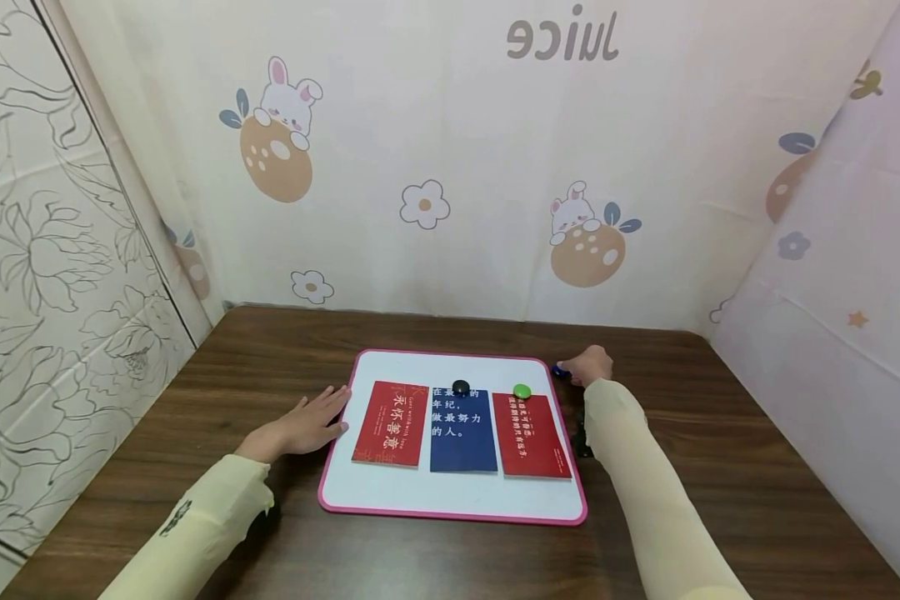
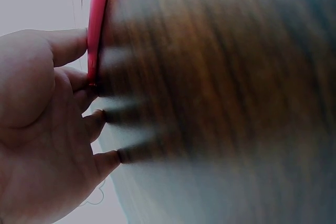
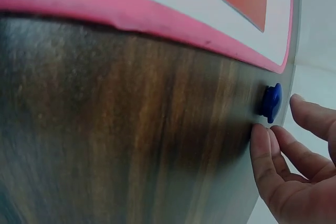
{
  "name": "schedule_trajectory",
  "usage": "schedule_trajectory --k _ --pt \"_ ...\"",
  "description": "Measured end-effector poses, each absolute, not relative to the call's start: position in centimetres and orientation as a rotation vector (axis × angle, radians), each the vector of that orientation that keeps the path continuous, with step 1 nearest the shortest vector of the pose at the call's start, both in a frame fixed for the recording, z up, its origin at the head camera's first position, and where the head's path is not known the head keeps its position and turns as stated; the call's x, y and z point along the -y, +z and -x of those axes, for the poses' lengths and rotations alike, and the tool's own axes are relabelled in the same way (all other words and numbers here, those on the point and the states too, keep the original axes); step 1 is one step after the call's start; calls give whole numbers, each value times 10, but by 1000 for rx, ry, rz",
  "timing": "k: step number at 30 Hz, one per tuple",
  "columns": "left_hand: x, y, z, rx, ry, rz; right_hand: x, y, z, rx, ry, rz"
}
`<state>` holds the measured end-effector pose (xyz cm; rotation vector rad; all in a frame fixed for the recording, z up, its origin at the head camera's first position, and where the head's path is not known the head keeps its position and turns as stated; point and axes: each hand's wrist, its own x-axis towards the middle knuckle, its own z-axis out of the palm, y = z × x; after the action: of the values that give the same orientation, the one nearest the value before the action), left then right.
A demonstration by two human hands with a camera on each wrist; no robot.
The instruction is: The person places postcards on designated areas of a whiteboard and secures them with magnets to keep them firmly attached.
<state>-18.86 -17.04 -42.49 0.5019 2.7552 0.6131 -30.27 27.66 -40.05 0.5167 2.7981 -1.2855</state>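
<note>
A whiteboard (image 1: 450,497) with a pink rim lies on the wooden table. My left hand (image 1: 300,427) rests at its left edge, thumb and fingertips against the pink rim (image 2: 98,19) in the left wrist view. Past the board's upper right corner, my right hand (image 1: 591,365) is at a blue magnet (image 3: 272,102). The fingertips are right beside that magnet, while the thumb stands apart from it. On the board are a red card (image 1: 392,425), a blue card (image 1: 462,442) under a black magnet (image 1: 461,387), and another red card (image 1: 534,437) with a green magnet (image 1: 522,391) at its top.
Dark wooden tabletop (image 1: 727,467) surrounds the board. A small black object (image 1: 582,440) sits by the board's right edge, partly behind the right sleeve. Behind the table hangs a printed curtain (image 1: 480,150), and patterned panels (image 1: 52,250) stand at the left.
</note>
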Motion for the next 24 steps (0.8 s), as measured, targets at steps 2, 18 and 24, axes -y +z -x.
schedule_trajectory --k 2,18,24 --pt "170 -425 189 -2755 610 -496 -277 -402 303 -2796 -1277 -521" --pt "171 -432 191 -2762 606 -477 -279 -411 307 -2809 -1260 -548" --pt "171 -428 190 -2765 609 -474 -277 -409 312 -2788 -1321 -573"
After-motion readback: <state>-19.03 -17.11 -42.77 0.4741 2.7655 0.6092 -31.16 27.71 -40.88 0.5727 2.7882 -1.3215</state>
